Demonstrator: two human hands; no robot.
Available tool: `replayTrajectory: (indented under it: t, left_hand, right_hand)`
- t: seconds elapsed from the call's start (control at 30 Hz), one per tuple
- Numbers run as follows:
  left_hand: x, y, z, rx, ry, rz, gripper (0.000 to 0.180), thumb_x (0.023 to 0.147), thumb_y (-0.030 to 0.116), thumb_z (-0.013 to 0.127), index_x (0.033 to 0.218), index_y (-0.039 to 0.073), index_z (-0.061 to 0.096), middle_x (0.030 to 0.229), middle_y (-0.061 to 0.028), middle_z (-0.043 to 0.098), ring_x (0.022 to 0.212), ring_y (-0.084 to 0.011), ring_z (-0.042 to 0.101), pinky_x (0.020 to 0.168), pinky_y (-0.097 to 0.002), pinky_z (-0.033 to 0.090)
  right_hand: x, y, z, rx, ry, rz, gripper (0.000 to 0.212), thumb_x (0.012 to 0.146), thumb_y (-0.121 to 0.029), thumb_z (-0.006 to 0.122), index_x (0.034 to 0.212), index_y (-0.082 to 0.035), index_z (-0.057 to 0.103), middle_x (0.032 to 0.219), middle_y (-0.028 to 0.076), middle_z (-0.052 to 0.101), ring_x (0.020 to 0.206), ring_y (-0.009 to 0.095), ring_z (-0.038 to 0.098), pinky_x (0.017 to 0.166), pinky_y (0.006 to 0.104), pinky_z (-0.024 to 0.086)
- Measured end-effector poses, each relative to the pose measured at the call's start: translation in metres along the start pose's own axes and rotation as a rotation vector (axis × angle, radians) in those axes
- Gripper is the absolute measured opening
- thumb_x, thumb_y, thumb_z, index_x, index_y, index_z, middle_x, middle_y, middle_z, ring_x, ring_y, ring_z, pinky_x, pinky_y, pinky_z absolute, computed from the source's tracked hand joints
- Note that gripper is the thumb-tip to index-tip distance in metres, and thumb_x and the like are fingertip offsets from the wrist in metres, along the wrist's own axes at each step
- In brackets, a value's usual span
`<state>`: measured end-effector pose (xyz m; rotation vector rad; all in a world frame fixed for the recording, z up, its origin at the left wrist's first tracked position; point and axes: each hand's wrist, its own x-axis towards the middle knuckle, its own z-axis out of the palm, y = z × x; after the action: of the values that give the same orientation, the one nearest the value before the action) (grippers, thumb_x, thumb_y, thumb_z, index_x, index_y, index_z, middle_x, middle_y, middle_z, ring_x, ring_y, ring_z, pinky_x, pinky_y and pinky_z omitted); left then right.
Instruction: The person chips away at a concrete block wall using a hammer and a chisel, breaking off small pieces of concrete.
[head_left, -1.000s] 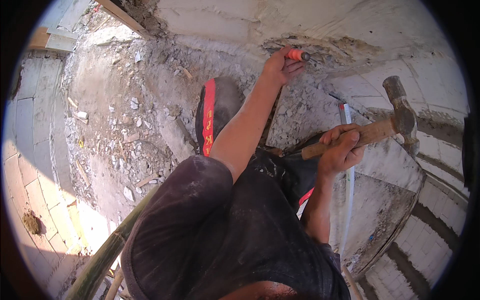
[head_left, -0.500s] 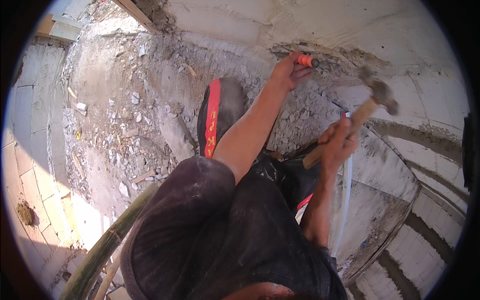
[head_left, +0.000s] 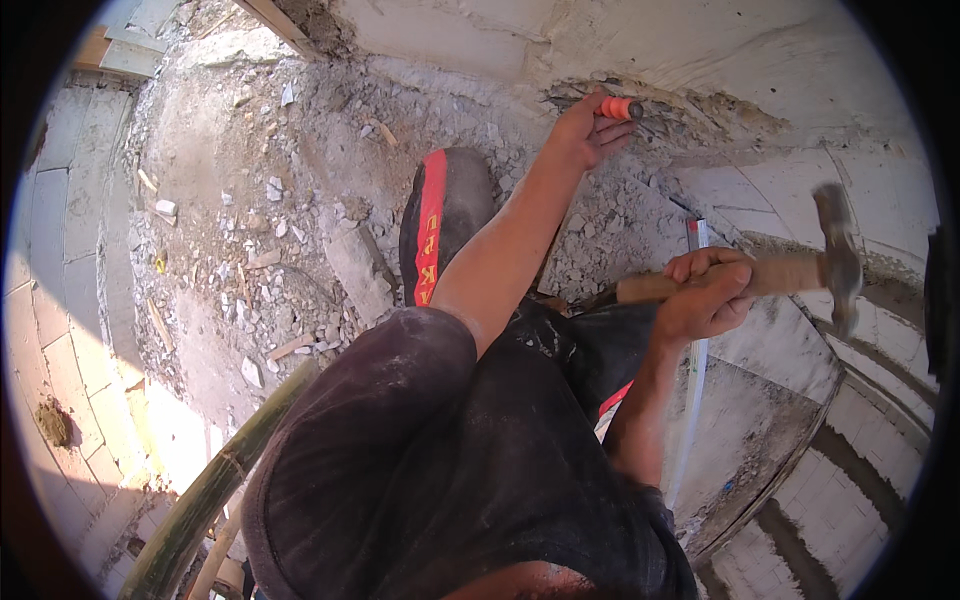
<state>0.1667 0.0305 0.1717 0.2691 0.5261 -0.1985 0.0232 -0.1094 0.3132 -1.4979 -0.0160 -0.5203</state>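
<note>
Holding orange-sleeved tool (head_left: 616,107) | left grip (head_left: 590,135), arm (head_left: 512,248) outstretched forward | right grip (head_left: 706,294) farther back, curled round hammer (head_left: 786,274)

Left arm (head_left: 505,250): bare below a dark sleeve (head_left: 385,355), stretched long and forward, left of the hammer (head_left: 785,273). Left wrist (head_left: 567,155) roughly in line with forearm. Left hand (head_left: 590,135) farther forward than the hammer, well apart from it; upper fingers curled in a grip, lower ones looser, partly straightened. Right forearm (head_left: 637,425) rises on the body side of the hammer. Right hand (head_left: 705,297) wrapped round its handle, fingers folded, thumb pointing toward the head.
</note>
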Motion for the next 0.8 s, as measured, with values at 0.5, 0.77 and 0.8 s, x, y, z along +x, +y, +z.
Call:
replayTrajectory:
  t: [0.5,0.77,0.8]
  left_hand:
    - [-0.064,-0.04,-0.098,0.312,0.107,-0.221,0.03,0.098,0.023,0.054,0.113,-0.003,0.051,0.104,-0.0224,0.066,0.098,-0.0374,0.069,0.095,-0.05,0.055]
    - [-0.075,-0.018,-0.034,0.585,-0.144,-0.131,0.034,0.095,0.023,0.058,0.109,-0.008,0.051,0.099,-0.0207,0.067,0.092,-0.0307,0.071,0.09,-0.0408,0.055]
    - [-0.072,-0.016,-0.03,0.584,-0.147,-0.135,0.033,0.095,0.023,0.058,0.109,-0.007,0.052,0.099,-0.0205,0.067,0.091,-0.0306,0.071,0.09,-0.0406,0.055]
  right_hand:
    - [-0.039,0.008,-0.052,-0.272,-0.201,0.416,0.029,0.103,-0.028,0.05,0.085,-0.005,0.048,0.061,0.001,0.047,0.045,0.007,0.045,0.041,0.0239,0.037]
    - [-0.053,-0.003,-0.071,-0.26,-0.2,0.451,0.033,0.104,-0.03,0.049,0.081,-0.007,0.045,0.06,0.001,0.045,0.044,0.008,0.045,0.04,0.0247,0.039]
    - [-0.053,-0.006,-0.072,-0.257,-0.183,0.455,0.032,0.104,-0.03,0.049,0.082,-0.007,0.045,0.059,0.001,0.044,0.044,0.008,0.045,0.04,0.0247,0.039]
